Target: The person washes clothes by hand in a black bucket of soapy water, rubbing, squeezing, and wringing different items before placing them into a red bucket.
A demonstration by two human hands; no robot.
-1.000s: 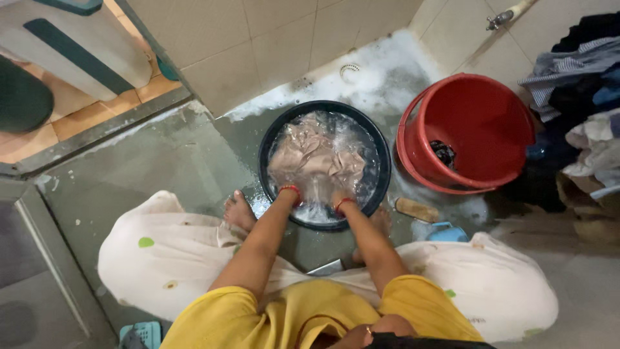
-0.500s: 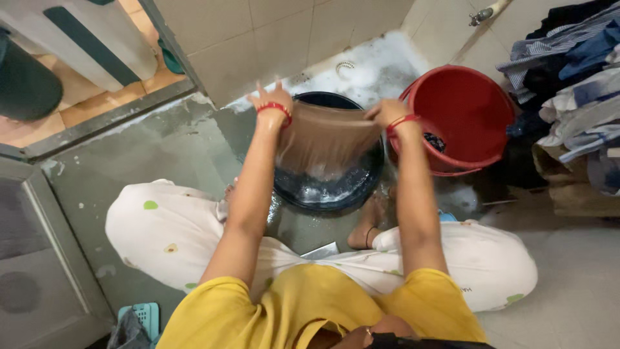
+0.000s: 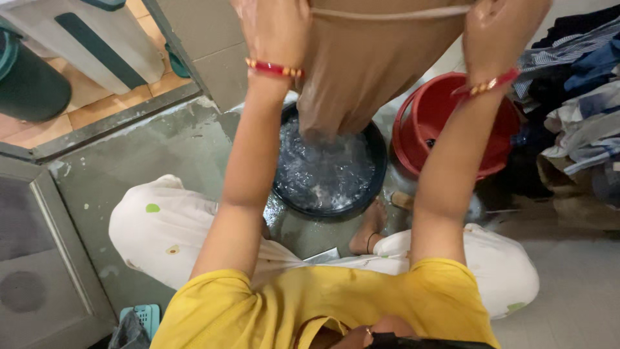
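You've got the wet brown cloth pinched by its top edge, left hand on one corner and right hand on the other, fingers closed on the fabric and both arms lifted high. The cloth hangs straight down with its bottom end dipping into the soapy water of the black basin.

For this lift, I'd say keep the 2 corners level and the cloth centred over the basin so the runoff lands in the water and not on the wet floor or your trousers. Hold it spread and let it drain a bit before swinging it anywhere; wet cloth is heavy, so a firm grip on that edge matters.

Hard to see: the fingertips and the cloth's top are cut off by the frame. Your right forearm covers part of the red bucket, something dark sits inside it, can't tell what. The clothes pile on the right is just a jumble.
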